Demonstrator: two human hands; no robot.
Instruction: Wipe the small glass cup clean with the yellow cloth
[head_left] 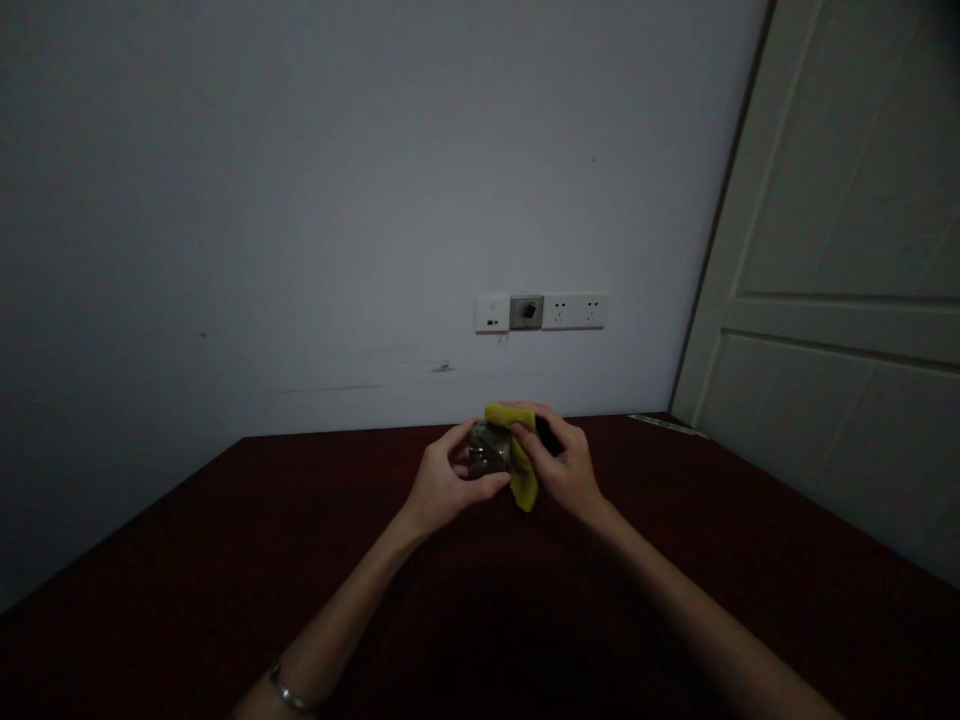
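Observation:
Both my hands meet above the far middle of a dark red table [225, 560]. My left hand [442, 485] is closed round a small dark, shiny object [489, 452], fingers above and thumb below. My right hand [566, 465] is closed on a yellow cloth [523, 475], which it presses against the object's right side and top. Part of the cloth hangs down below the hands. A dark piece shows between my right fingers; I cannot make out what it is. A thin bracelet [289, 695] sits on my left wrist.
A pale wall stands behind the table with a row of white sockets and switches [541, 311]. A white panelled door [840, 290] is at the right. A thin flat strip [667, 425] lies at the table's far right corner.

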